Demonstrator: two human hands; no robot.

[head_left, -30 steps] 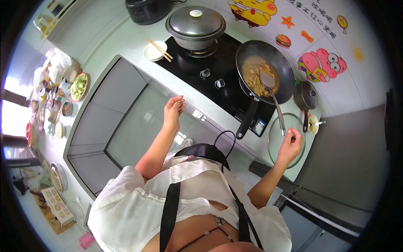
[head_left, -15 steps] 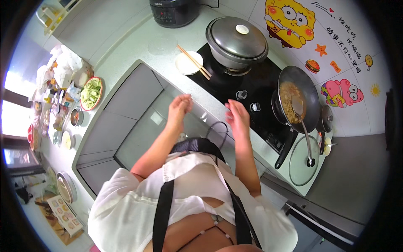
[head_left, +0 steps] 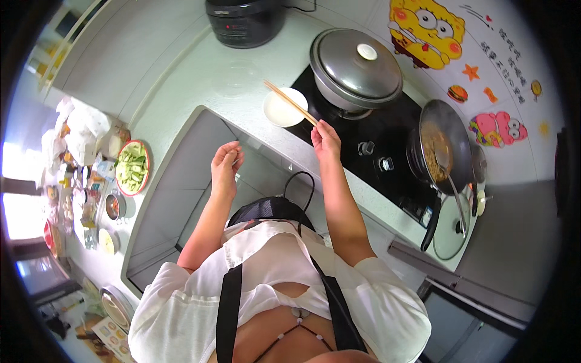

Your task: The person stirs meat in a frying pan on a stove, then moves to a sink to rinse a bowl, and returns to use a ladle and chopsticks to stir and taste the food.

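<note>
My right hand (head_left: 327, 141) has its fingers closed on the near ends of a pair of wooden chopsticks (head_left: 289, 101). The chopsticks lie across a small white plate (head_left: 282, 112), which sits on the counter at the hob's left edge. My left hand (head_left: 226, 162) hovers over the gap in front of the counter with its fingers curled in; whatever may be inside them is hidden. On the hob, a black wok (head_left: 457, 130) holds browned food in sauce, with a metal ladle (head_left: 457, 202) resting in it.
A lidded grey pot (head_left: 357, 69) stands on the hob (head_left: 345, 145). Behind the plate is a black cooker (head_left: 245, 24). A glass lid (head_left: 446, 239) lies by the wok handle. The left counter carries a plate of sliced green vegetables (head_left: 132, 168), a metal bowl (head_left: 115, 206) and bags (head_left: 85, 130).
My right hand has moved up and left from the counter's front edge and taken hold of the chopsticks. My left hand has drawn left, its fingers still curled. The view has shifted slightly.
</note>
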